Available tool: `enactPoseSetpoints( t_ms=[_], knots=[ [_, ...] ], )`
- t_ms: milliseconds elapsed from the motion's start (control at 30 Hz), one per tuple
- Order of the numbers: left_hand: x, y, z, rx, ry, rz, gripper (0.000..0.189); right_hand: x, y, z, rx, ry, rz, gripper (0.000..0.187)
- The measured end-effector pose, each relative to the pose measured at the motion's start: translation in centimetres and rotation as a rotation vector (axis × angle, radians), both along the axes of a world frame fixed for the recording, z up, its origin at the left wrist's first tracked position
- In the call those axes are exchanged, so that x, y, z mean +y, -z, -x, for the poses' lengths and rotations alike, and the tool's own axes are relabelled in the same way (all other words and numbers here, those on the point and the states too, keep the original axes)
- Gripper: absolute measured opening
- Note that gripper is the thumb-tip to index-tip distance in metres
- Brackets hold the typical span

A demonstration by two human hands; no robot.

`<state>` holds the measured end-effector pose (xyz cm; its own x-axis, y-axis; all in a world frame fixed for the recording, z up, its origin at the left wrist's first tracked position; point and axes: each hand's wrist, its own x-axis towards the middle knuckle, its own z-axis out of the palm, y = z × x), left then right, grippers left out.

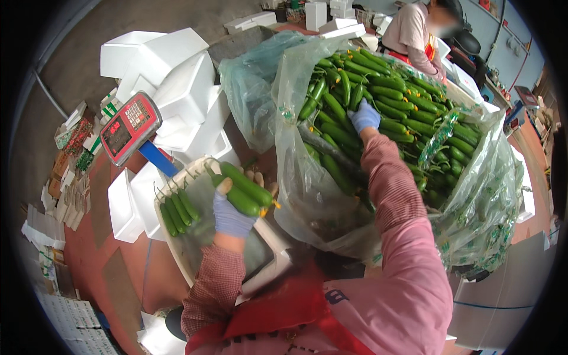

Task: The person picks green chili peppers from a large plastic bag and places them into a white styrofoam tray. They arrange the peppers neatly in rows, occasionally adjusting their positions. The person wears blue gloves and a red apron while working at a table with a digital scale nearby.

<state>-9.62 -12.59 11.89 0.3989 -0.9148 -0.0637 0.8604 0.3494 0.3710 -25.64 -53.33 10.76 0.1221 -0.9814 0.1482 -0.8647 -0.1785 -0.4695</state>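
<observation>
My left hand (233, 213), in a thin bluish-purple glove with bare fingertips, grips two green cucumbers (248, 182) with yellow blossom ends. It holds them above a white foam box (174, 255) with a plastic liner. Several cucumbers (178, 212) lie side by side at the box's left. My right hand (364, 116), gloved alike, reaches into a large heap of cucumbers (395, 100) inside a clear plastic bag (297, 195). Its fingers touch a cucumber (356, 96) in the heap; whether they close around it is hidden.
A red digital scale display (131, 128) on a blue post (158, 159) stands behind the foam box. White foam boxes (177, 88) are stacked at the back left. Another person (410, 35) works behind the heap. Cartons and packaging (66, 191) lie along the left.
</observation>
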Motion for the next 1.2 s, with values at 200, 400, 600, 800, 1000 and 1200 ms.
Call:
enactPoseSetpoints(
  t_ms=[200, 400, 600, 800, 1000, 1200],
  knots=[
    [0.5, -0.5, 0.4, -0.005, -0.08, -0.136, 0.053, 0.3, 2.4, 0.5, -0.432, -0.039, 0.111, 0.061],
    [1.0, 0.5, 1.7, -0.025, 0.077, 0.009, 0.057, 0.5, 2.0, -1.8, 0.089, -0.133, -0.058, 0.07],
    [3.5, -0.2, 1.2, -0.03, -0.123, -0.051, 0.066, 11.4, -2.8, -2.9, -1.015, -0.6, -0.494, 0.047],
    [3.5, 0.6, -0.5, -0.058, -0.11, 0.139, 0.062, 28.0, -4.3, -6.2, -0.383, -1.067, -0.616, 0.059],
    [6.7, 1.5, -0.9, -0.053, -0.241, 0.123, 0.058, 30.0, -4.7, -4.9, -0.649, -1.058, -0.932, 0.057],
    [7.0, 1.2, -1.1, -0.034, -0.234, 0.158, 0.065, 31.9, -5.1, -3.8, -0.423, -1.011, -0.879, 0.036]
  ],
)
